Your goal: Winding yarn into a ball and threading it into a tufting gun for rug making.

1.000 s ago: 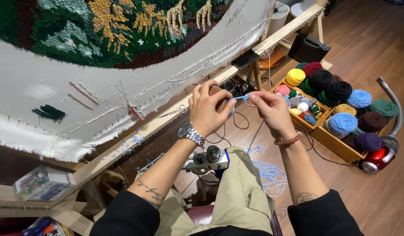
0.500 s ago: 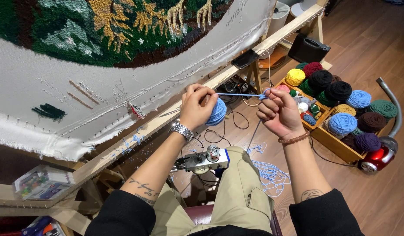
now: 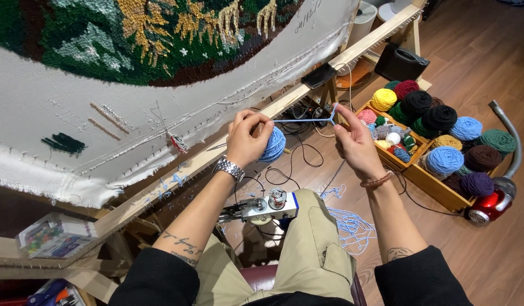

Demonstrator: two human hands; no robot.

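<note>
Gripping a ball of light blue yarn (image 3: 272, 144), the left hand (image 3: 246, 139) is closed round it, fingers curled, wristwatch (image 3: 229, 168) at the wrist. Right hand (image 3: 355, 144): fingertips pinched shut on a strand of the same yarn (image 3: 304, 120), drawn taut and near level between the two hands; bead bracelet (image 3: 377, 181) at the wrist. Below the hands, on the lap: a tufting gun (image 3: 264, 207), metal body with blue trim. Loose blue yarn (image 3: 352, 226) lies on the wooden floor beside the right knee. Ahead: a wooden frame (image 3: 307, 93) stretching white backing cloth (image 3: 58, 113) with a green and gold tufted design. To the right: wooden crates (image 3: 429, 181) of yarn balls in many colours, and a red vacuum cleaner (image 3: 491, 204).
</note>
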